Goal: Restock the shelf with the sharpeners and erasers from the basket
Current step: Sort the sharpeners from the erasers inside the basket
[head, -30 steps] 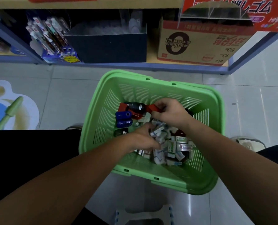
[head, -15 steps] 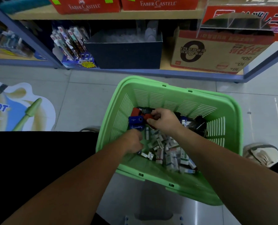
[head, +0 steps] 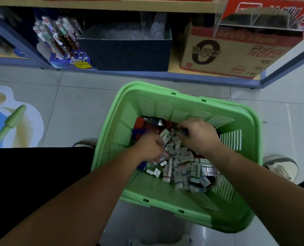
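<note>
Dark blue plastic, one piece: small sharpener [head: 182,131], clamped under the curled fingers [head: 186,123] of my right hand [head: 199,134], low against the far wall inside the basket.

Left hand [head: 150,148]: its fingers point down into the loose stock and are blurred; I cannot tell whether they grip anything.

Erasers [head: 183,167]: many, white sleeves with green or blue print, heaped across the middle and near right of the basket floor, touching both my hands.

Other sharpeners [head: 144,123]: red, blue and black, bunched in the far left corner, just beyond my left hand.

Green basket [head: 172,90]: slotted plastic, standing on the pale tiled floor [head: 80,110] between my shoes [head: 280,167].

Shelf [head: 130,72]: blue-edged bottom tier, beyond the basket and apart from it. It holds a pen display [head: 62,39], a navy box [head: 126,52] and a cardboard carton [head: 233,55].

Floor sticker [head: 14,121]: at left, well apart from the basket.
</note>
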